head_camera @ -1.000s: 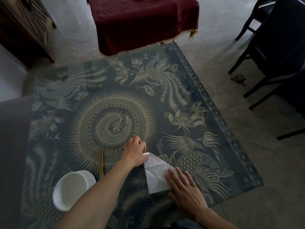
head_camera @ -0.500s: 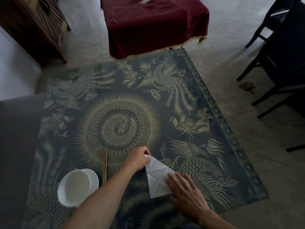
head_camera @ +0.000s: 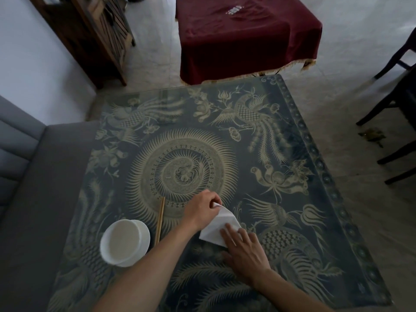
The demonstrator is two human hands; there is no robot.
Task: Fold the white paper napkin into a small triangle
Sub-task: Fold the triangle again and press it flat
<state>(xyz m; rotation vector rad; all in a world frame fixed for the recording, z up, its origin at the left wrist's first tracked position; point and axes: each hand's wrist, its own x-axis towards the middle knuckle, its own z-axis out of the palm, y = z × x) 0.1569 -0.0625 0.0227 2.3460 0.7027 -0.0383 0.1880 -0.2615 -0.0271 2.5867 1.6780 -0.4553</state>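
We are in the middle of folding: our left hand (head_camera: 203,209) pinches the far corner of the napkin (head_camera: 216,228) and lifts it, our right hand (head_camera: 244,251) presses flat its near part on the table (head_camera: 292,136), so the small triangle is not finished.

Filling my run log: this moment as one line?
fold underway | left hand lifts white paper napkin corner | right hand pins it flat | triangle unfinished

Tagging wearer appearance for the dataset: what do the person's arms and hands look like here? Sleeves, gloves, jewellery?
Both forearms are bare up to the frame's bottom edge: no sleeves or gloves in view. The left hand and right hand show no watch or bracelet. Lighting is too dim to rule out a ring on the fingers.
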